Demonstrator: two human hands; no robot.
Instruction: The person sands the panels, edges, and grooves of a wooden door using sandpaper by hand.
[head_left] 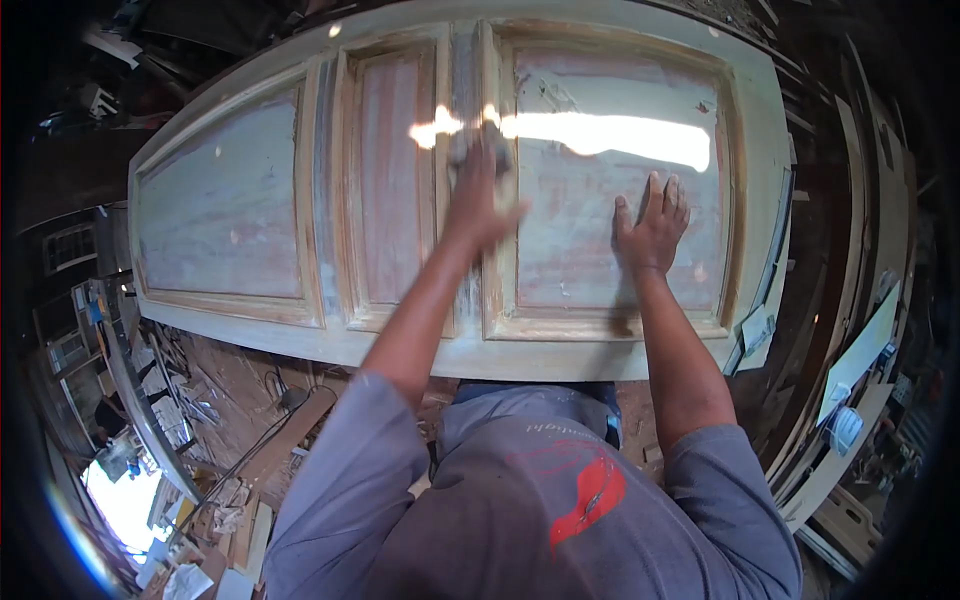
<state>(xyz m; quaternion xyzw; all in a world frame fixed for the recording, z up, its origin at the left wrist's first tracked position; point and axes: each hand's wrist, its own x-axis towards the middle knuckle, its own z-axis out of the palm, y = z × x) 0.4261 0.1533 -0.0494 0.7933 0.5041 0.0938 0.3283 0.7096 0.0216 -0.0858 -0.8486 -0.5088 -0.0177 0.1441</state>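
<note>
A wooden panelled door [400, 345] lies flat in front of me, its raised panels and mouldings covered with patchy whitish and reddish coating. My left hand [478, 205] is on the upright strip between the middle and right panels, smeared by motion. Under its fingers is a small dark greyish thing [497, 152], too blurred to name. The thumb sticks out to the right. My right hand [655, 225] rests palm down on the right panel [580, 240], fingers stretched out and holding nothing. Bright light glares across the top of that panel.
Boards [860, 350] lean in a stack on the right, with a whitish rounded object [845, 430] beside them. Wood scraps and shavings litter the floor [225, 385] at lower left, where a dark cable [250, 455] runs. A long curved plank [140, 400] stands at the left.
</note>
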